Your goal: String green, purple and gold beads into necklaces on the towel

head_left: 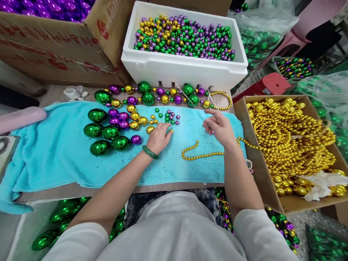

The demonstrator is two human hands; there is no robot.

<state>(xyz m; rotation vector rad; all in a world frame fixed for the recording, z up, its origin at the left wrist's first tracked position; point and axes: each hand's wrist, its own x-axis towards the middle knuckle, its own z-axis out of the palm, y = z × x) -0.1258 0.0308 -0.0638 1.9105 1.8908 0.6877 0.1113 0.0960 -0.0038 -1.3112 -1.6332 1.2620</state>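
1. Well apart, both above the blue towel (62,152): left hand (160,137) and right hand (219,127).
2. On the left, palm down, thumb spread from fingers, just beside small purple and green beads (172,117).
3. On the right, index finger extended, other fingers curled; cannot tell whether clasping anything.
4. Bent across the towel, partly hidden by the right forearm: gold bead strand (202,157).
5. Grouped farther left: large green beads (110,132), purple beads (123,116), gold beads (134,116).
6. Beyond, before the white foam box (185,69): long mixed-bead strands (148,98).
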